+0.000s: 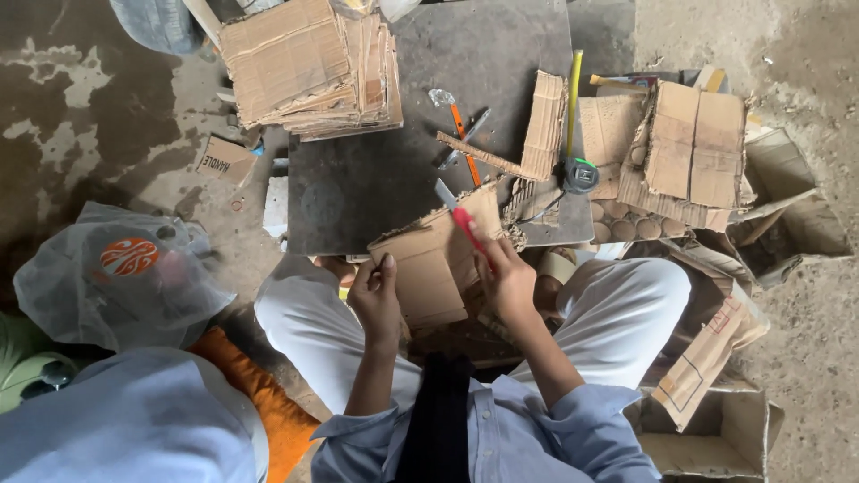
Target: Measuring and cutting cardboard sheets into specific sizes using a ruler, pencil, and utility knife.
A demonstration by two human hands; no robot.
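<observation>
Head view: the dark slab serving as counter [376, 179] fills the middle, its twelve o'clock edge cut off by the frame and one corner buried under a cardboard stack [309, 67]. At three o'clock a heap of torn boxes [689, 148] crowds its side; bare room remains only at the slab's centre. The cardboard piece [429, 268] lies over the counter's six o'clock edge and the person's lap, its lower end hidden between the hands. The left hand [376, 300] pinches its nine o'clock edge, fingers curled closed. The right hand [506, 277] is wrapped around a red utility knife [461, 219], whose handle is mostly hidden in the grip. A tape measure [580, 174] rests at two o'clock.
</observation>
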